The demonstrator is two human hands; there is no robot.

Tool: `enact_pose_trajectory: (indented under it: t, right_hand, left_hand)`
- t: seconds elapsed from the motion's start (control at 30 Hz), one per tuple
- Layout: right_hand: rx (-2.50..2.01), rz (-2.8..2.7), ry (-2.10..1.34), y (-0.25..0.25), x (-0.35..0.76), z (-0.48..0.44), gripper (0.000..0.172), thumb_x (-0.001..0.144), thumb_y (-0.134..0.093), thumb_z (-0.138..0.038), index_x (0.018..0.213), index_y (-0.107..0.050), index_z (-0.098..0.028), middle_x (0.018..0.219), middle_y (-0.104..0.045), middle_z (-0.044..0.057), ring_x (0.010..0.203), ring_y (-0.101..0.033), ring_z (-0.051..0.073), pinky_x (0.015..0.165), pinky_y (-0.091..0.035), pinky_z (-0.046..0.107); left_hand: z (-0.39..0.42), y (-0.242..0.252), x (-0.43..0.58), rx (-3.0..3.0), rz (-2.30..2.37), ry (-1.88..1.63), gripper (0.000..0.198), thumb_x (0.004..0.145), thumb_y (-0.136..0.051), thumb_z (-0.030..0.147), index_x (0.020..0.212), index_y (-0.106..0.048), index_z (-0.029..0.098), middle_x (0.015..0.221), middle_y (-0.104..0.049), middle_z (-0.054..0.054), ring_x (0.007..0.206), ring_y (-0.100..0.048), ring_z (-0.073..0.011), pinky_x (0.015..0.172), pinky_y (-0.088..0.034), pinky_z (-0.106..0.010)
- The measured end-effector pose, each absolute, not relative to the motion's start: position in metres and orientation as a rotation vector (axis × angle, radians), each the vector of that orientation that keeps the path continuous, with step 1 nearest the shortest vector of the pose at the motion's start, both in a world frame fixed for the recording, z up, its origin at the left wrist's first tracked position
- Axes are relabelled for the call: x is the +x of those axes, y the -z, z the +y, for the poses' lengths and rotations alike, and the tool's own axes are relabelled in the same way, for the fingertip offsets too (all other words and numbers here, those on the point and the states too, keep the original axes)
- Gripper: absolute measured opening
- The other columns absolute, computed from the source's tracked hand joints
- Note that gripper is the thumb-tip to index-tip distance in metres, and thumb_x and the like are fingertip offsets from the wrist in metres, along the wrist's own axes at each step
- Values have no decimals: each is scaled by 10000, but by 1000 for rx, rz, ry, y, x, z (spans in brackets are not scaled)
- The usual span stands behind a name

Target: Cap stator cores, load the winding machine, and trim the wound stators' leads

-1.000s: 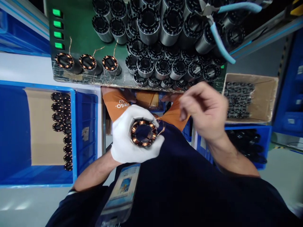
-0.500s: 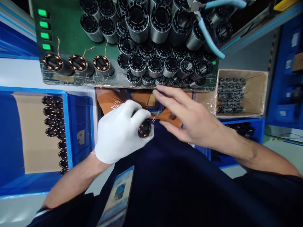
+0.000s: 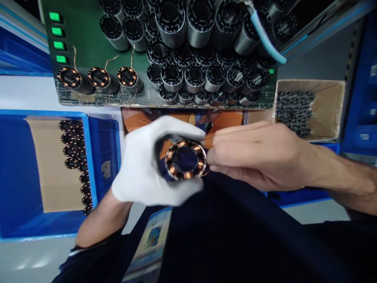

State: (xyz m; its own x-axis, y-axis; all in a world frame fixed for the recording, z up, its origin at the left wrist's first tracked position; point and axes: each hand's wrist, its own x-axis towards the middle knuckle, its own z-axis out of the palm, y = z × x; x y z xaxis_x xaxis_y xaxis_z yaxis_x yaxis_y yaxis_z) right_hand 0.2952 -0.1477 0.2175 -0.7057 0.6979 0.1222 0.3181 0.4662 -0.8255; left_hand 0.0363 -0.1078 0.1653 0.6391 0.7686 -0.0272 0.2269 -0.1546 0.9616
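Note:
A motor stator (image 3: 171, 167) with a ring of copper windings faces up between my two hands. My left hand (image 3: 144, 165), in a white glove, curls loosely around it, fingers above and thumb below, with a gap on the palm side. My bare right hand (image 3: 253, 155) is closed in a pinch against the stator's right edge; what its fingertips grip is hidden. Beyond, on the green bench, stand three wound stators (image 3: 129, 77) with copper wire ends sticking up, beside many stator cores (image 3: 194, 78) with black slotted ends and no copper showing.
Blue-handled pliers (image 3: 266, 37) lie on the cores at the top right. At left, a blue bin (image 3: 88, 157) with a cardboard liner contains several wound stators. A cardboard box (image 3: 326, 112) of metal cores stands at right. The green bench's front edge (image 3: 141, 105) runs just beyond my hands.
My right hand, spread and apart before, has closed in a pinch at the stator's right edge. The stator is higher and nearer the camera, and my left hand's grip has loosened around it.

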Motion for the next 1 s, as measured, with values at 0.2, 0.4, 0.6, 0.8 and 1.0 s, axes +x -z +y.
enact_pose_trajectory:
  t: [0.2, 0.4, 0.6, 0.8, 1.0]
  right_hand:
    - [-1222, -1710, -1699, -182, 295, -171, 256, 1125, -636, -274, 888, -542, -246, 720, -437, -61, 610, -346, 119, 570, -306, 279]
    - [-1246, -1356, -1816, -142, 274, -202, 401, 1213, -529, -476, 879, -450, -268, 667, -300, -130, 496, -233, 85, 384, -288, 187]
    - [-743, -2539, -109, -167, 297, -160, 403, 1180, -588, -199, 804, -715, -271, 641, -589, -83, 556, -556, 103, 466, -519, 177]
    - [-1230, -2206, -1379, -195, 331, -136, 463, 837, -1041, -553, 1145, -834, -276, 1087, -813, 25, 963, -760, 222, 807, -635, 349]
    - [-1027, -1008, -2582, -168, 312, -155, 472, 1056, -795, -622, 884, -658, -204, 816, -732, -2, 710, -702, 140, 661, -600, 279]
  left_hand:
    - [-137, -109, 26, 1228, 484, -106, 894, 887, -445, 1080, 640, -639, 243, 414, -502, -27, 351, -535, -210, 433, -542, -383]
    - [-142, -112, 26, 1916, 788, -686, 496, 813, -936, 668, 1072, -829, 259, 1096, -873, -135, 1104, -842, -345, 1020, -691, -526]
    - [-133, -125, 50, 1861, 698, -188, 375, 1091, -567, 394, 926, -822, 173, 687, -764, -58, 568, -730, -227, 565, -662, -326]
    - [-126, -144, 32, 2020, 794, -386, 566, 957, -856, 286, 1468, -617, 243, 1374, -781, -128, 1244, -788, -310, 1069, -660, -456]
    - [-107, -158, 49, 2430, 316, -558, 127, 1045, -659, 180, 938, -670, 248, 951, -744, -66, 834, -667, -255, 834, -583, -432]
